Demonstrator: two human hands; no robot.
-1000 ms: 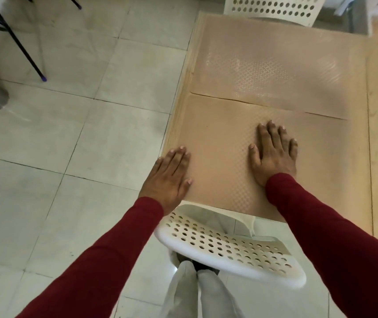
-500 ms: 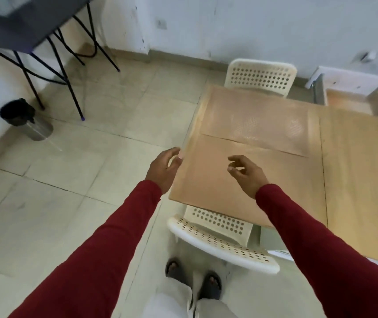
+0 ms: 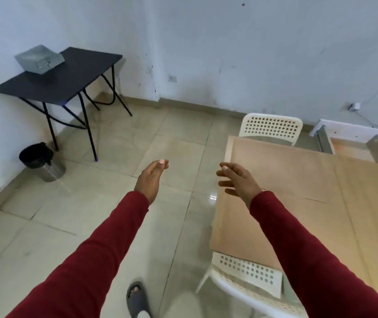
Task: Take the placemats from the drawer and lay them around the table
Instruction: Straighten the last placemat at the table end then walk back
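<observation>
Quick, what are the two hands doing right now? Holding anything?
Left hand: open, empty, in the air over the floor.
Right hand: open, fingers spread, empty, above the edge of the placemat.

The walls (image 3: 229, 47) were pale blue-white and scuffed, with a socket (image 3: 172, 78) low down. Glossy beige tiles (image 3: 114, 203) covered the floor. In the left corner stood a black folding table (image 3: 68, 76) bearing a grey metal box (image 3: 38, 59) — below it, a steel bin (image 3: 42, 161). Two white perforated chairs (image 3: 271, 128) were in view — one far, one near.
</observation>
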